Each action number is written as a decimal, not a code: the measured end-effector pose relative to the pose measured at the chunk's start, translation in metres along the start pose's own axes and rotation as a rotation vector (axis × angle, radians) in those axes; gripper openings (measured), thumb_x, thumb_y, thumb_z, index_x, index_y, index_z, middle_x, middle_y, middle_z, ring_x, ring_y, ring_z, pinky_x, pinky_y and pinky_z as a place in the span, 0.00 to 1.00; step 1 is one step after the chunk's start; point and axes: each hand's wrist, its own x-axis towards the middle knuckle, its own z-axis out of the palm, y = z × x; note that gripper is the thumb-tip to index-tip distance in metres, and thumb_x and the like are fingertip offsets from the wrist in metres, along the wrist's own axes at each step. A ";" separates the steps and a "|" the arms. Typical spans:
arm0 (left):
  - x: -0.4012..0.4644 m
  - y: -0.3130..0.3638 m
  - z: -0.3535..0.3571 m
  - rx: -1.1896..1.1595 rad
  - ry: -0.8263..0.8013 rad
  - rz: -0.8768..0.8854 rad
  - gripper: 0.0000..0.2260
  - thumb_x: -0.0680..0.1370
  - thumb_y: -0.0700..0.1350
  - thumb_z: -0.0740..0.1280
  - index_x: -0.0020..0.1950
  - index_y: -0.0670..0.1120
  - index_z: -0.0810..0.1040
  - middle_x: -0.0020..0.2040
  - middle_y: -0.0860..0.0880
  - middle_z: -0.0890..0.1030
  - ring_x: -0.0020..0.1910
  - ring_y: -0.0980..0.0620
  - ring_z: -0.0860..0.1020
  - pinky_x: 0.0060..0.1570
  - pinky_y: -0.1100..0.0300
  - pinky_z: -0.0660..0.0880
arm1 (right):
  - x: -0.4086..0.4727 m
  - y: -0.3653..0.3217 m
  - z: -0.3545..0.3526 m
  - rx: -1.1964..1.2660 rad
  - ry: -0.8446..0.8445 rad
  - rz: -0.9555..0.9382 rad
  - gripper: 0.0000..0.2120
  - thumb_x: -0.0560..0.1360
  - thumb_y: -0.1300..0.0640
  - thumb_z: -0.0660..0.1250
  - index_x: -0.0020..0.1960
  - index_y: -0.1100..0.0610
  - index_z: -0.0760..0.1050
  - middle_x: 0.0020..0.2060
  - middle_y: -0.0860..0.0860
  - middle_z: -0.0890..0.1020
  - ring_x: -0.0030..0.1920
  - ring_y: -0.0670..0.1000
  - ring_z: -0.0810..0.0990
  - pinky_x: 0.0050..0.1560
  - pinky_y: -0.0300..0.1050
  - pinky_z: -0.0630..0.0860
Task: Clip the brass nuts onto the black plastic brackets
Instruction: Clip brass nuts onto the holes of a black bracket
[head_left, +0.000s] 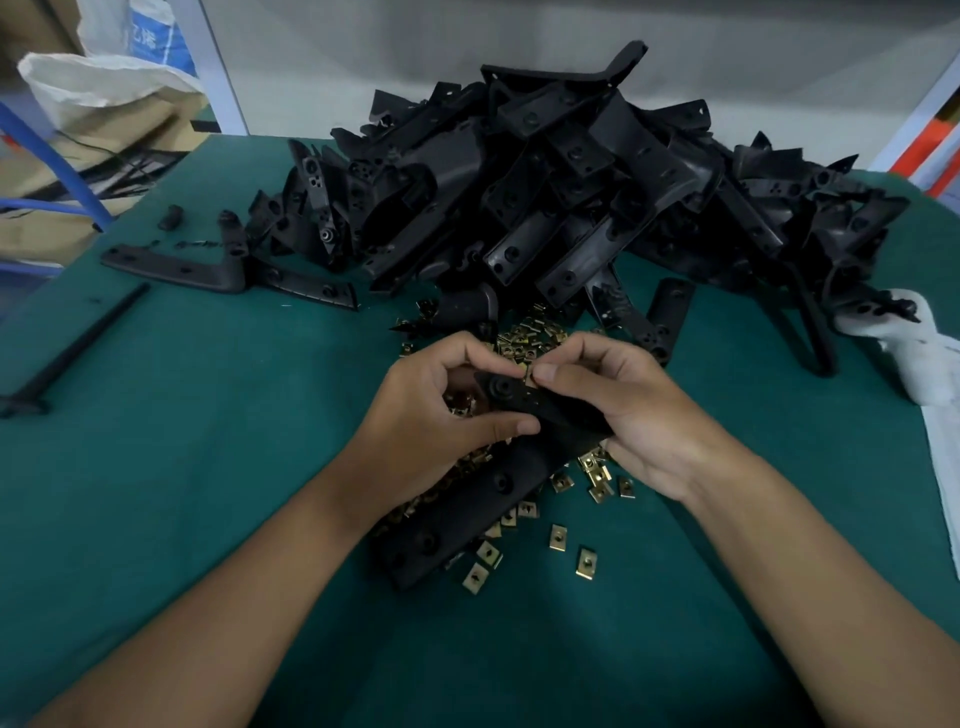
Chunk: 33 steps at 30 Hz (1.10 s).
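A person's left hand (441, 410) curls around one end of a long black plastic bracket (511, 402), thumb pressed along its near edge, holding it just above the green table mat (208, 441). The right hand (623, 410) supports the bracket's other end, its thumb and forefinger pinching a small brass clip nut (529, 375) at the bracket's upper edge. Loose brass nuts (558, 535) lie scattered below and beyond the hands. A large heap of black plastic brackets (571, 192) sits behind.
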 end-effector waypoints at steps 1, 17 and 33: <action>0.000 0.000 0.000 0.010 -0.001 0.001 0.15 0.67 0.49 0.82 0.50 0.58 0.82 0.48 0.55 0.86 0.49 0.56 0.85 0.48 0.66 0.79 | 0.001 0.001 0.000 -0.007 0.003 -0.009 0.03 0.68 0.55 0.75 0.39 0.53 0.82 0.37 0.51 0.83 0.36 0.47 0.82 0.33 0.38 0.78; -0.001 -0.001 0.001 -0.056 -0.004 -0.008 0.18 0.70 0.47 0.80 0.58 0.57 0.82 0.50 0.53 0.86 0.51 0.53 0.84 0.53 0.58 0.81 | -0.001 0.004 -0.001 -0.157 0.021 -0.192 0.05 0.71 0.49 0.73 0.39 0.49 0.83 0.38 0.50 0.83 0.38 0.48 0.80 0.37 0.37 0.76; 0.002 -0.007 -0.002 -0.057 0.042 0.036 0.13 0.72 0.48 0.78 0.55 0.57 0.83 0.50 0.54 0.86 0.50 0.54 0.85 0.51 0.65 0.79 | -0.002 0.012 -0.007 -0.452 -0.037 -0.343 0.07 0.74 0.44 0.71 0.51 0.43 0.81 0.44 0.43 0.84 0.42 0.41 0.82 0.41 0.33 0.76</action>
